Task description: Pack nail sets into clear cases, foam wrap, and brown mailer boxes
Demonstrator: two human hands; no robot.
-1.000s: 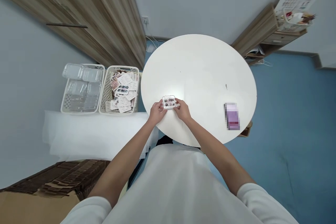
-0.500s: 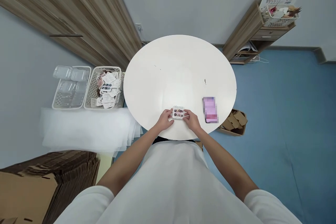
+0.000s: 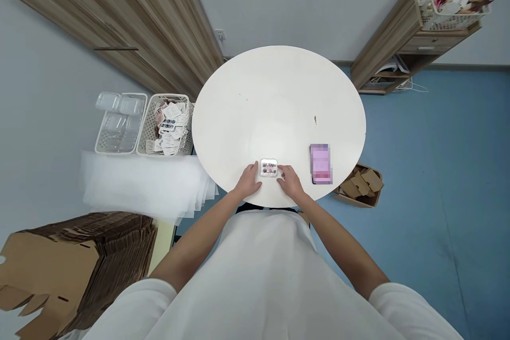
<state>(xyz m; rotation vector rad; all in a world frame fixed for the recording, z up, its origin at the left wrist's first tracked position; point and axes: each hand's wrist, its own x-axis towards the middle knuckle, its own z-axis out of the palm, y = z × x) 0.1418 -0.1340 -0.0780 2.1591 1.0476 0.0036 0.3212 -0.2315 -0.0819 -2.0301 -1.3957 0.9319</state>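
A small clear plastic case (image 3: 268, 172) with two rows of dark and reddish false nails inside lies flat near the front edge of the white oval table (image 3: 274, 95). My left hand (image 3: 247, 180) rests just left of the case, fingers stretched forward and thumb spread away. On the other side, my right hand (image 3: 290, 181) has its fingertips at or very near the case's right edge; whether they touch it I cannot tell. Neither hand is gripping the case. To the right on the tabletop is a phone (image 3: 321, 163) with a blurred pink screen.
Left of the table stand a basket of nail cards (image 3: 171, 127) and a basket of clear plastic trays (image 3: 121, 127). Translucent sheets (image 3: 143, 183) and stacked flat cardboard (image 3: 119, 260) lie nearer me. A cardboard box (image 3: 360, 186) sits on the floor at right, with a shelf unit (image 3: 390, 42) beyond.
Both hands have loosened from the case; it now lies on the table between them. The whole view has shifted slightly to the right.
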